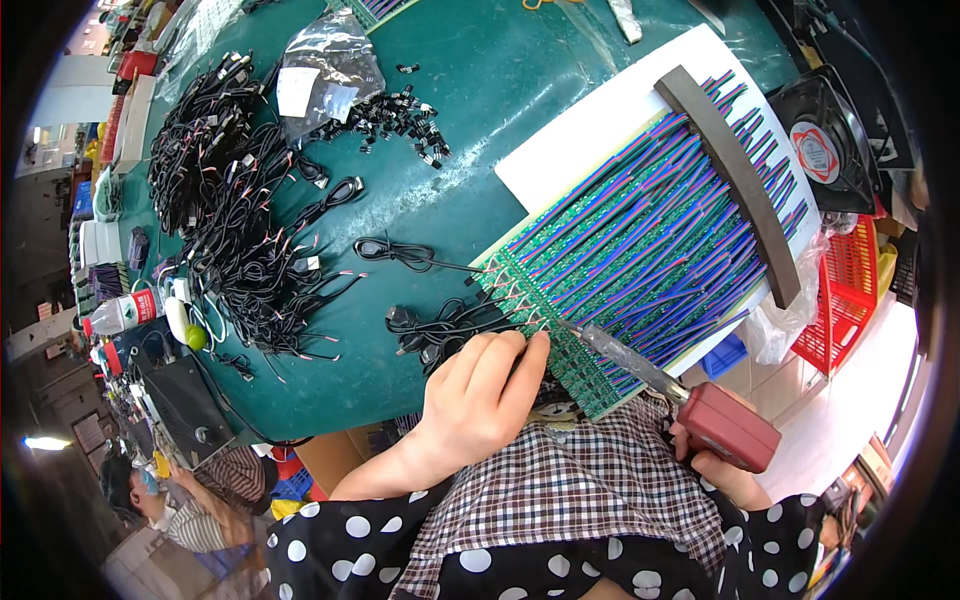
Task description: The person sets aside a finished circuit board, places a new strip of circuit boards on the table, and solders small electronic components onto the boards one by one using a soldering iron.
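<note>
A green circuit board panel [572,372] lies tilted at the table's front edge, with rows of small boards and blue, pink and black wires [640,235] across it. My left hand [478,395] is closed in a pinch at the panel's left edge, on the end of a black cable [462,326]; the fingertips partly hide it. My right hand [728,478] grips a soldering gun [735,428] with a dark red body. Its long barrel points up-left, the tip at the panel close to my left fingers. Several cable ends with red and white wires meet the panel's edge there.
A dark curved bar [735,175] lies across the wires. Beneath the panel is a white sheet [540,160]. Piles of black cables [240,230] and small black parts [395,115] sit on the green table. A black fan [825,140] stands right; another person [190,505] sits lower left.
</note>
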A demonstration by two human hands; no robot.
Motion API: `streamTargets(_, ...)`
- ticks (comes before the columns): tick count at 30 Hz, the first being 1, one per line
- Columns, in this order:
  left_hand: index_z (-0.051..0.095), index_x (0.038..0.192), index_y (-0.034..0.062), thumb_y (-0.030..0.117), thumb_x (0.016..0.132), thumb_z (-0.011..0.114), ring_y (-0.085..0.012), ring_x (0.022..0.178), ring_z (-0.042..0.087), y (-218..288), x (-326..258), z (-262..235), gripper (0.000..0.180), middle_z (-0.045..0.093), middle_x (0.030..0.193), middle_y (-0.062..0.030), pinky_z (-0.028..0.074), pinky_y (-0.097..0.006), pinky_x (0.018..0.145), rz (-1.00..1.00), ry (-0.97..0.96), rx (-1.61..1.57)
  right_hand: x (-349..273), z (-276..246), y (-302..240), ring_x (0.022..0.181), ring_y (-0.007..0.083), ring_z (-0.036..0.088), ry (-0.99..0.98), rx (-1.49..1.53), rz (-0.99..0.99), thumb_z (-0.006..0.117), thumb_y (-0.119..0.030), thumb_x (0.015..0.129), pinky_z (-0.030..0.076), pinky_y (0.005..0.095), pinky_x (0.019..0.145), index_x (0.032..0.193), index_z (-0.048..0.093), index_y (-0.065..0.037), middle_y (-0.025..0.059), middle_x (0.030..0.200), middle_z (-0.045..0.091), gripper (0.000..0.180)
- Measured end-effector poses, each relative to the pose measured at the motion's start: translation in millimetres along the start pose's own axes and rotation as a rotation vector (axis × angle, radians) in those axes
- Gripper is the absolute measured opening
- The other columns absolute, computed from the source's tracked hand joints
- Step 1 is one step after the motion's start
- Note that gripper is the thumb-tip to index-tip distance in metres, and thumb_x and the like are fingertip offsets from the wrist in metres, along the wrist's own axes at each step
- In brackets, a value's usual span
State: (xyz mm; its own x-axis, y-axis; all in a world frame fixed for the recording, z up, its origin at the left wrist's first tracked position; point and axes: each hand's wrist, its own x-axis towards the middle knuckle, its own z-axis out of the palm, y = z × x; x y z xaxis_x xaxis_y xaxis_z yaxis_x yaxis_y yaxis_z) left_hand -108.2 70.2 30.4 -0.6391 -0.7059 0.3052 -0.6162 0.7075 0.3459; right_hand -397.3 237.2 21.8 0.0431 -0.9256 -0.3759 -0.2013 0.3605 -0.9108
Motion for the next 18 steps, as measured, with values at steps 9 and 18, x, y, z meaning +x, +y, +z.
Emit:
streamTargets(9,0.067,0.094,-0.0042,0.005,0.070,0.066,-0.0182,0.076,0.061,3,3,1,0.026,0.060,0.087,-0.0084,0.051,-0.024,0.061,0.111,-0.010,0.140,7,0,-14,0.074,0.0270,0.070,-0.060,0.069,0.009,0.082,-0.038,0.072,0.054,0.0333,0.070,0.124,0.053,0.006,0.0125,0.094,0.070,0.074)
streamTargets(18,0.067,0.094,-0.0050,0.004,0.070,0.065,-0.0176,0.076,0.061,5,4,2,0.026,0.060,0.087,-0.0084,0.051,-0.023,0.060,0.115,0.000,0.167,9,2,-8,0.069,0.0195,0.067,-0.056,0.049,-0.041,0.082,-0.032,0.072,0.052,0.0278,0.067,0.125,0.051,0.006,0.0098,0.085,0.068,0.072)
